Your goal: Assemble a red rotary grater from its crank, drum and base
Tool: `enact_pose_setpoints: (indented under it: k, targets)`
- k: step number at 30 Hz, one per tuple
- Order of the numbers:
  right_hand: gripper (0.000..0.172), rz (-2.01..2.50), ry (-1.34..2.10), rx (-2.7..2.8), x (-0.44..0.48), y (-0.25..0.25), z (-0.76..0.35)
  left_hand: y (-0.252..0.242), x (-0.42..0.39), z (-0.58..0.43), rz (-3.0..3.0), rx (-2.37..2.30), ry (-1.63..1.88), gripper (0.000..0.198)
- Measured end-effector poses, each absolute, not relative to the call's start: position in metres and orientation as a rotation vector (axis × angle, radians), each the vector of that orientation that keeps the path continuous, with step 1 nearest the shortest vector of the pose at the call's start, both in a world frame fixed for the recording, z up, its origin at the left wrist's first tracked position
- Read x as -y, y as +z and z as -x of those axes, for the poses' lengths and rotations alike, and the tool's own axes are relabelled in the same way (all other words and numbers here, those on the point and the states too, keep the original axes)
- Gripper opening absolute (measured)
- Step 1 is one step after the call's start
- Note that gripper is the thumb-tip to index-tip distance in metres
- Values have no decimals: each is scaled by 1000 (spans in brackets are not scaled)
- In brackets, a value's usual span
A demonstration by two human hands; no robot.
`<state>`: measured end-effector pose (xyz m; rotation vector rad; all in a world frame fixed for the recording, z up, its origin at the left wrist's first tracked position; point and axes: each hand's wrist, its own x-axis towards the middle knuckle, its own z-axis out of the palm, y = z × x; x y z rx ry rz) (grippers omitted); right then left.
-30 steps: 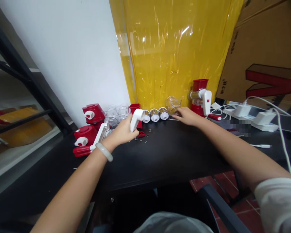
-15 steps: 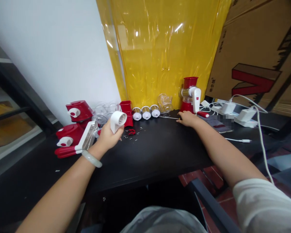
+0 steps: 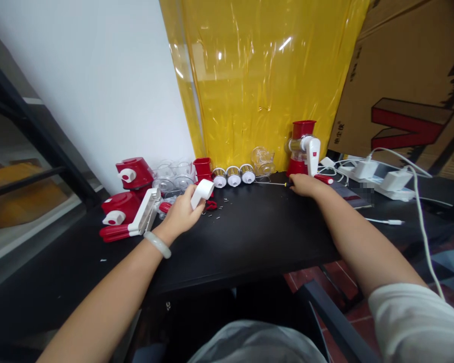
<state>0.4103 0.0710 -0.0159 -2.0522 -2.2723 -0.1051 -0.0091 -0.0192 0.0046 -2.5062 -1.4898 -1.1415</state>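
Note:
My left hand (image 3: 186, 210) is wrapped round a white curved plastic part (image 3: 202, 193), lifted over the dark table (image 3: 245, 242). Small screws (image 3: 217, 217) and a red piece (image 3: 211, 205) lie just beyond it. At the back right, my right hand (image 3: 302, 185) is closed on a screwdriver, whose thin shaft (image 3: 274, 184) points left; its handle is hidden by the fingers. An upright red and white grater (image 3: 303, 151) stands just behind that hand.
Three metal drums (image 3: 233, 176) and clear plastic parts (image 3: 262, 161) line the back. Red bases (image 3: 120, 207) and a white-and-red handled part (image 3: 142, 217) stand left. Chargers on a power strip (image 3: 397, 189), a cable and a cardboard box (image 3: 401, 75) are right.
The view has shifted a little, so the scene sits further right. My left hand has turned the white part, and its round opening no longer faces me. My right hand still grips the screwdriver.

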Motion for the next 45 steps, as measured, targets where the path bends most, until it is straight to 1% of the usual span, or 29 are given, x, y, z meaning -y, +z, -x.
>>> enact_pose_setpoints:
  k: [5, 8, 10, 12, 15, 19, 27, 33, 45]
  targets:
    - [22, 1854, -54, 2187, -64, -2, -422, 6, 17, 6, 2498, 1497, -1354, 18]
    - [16, 1785, -23, 2117, -57, 7, -430, 7, 16, 5, 2421, 1481, -1363, 15]
    - [15, 1739, 65, 2057, -52, 13, -436, 7, 15, 5, 2379, 1476, -1358, 14]
    - [17, 1701, 180, 1983, -47, 18, -440, 6, 14, 6, 2360, 1480, -1352, 13]
    - [24, 1658, 384, 1878, -40, 23, -444, 5, 14, 7, 2361, 1490, -1327, 13]
    - [32, 1596, 581, 1863, -35, 26, -447, 5, 14, 6, 2359, 1548, -1296, 11]
    - [40, 1406, 748, 1969, -27, 28, -420, 7, 17, 5, 2388, 1584, -1220, 11]
    - [36, 1215, 836, 2077, -25, 15, -371, 9, 19, 3, 2448, 1588, -1146, 13]
    - [35, 1212, 852, 2056, -27, 9, -364, 8, 21, 4, 2481, 1579, -1088, 15]
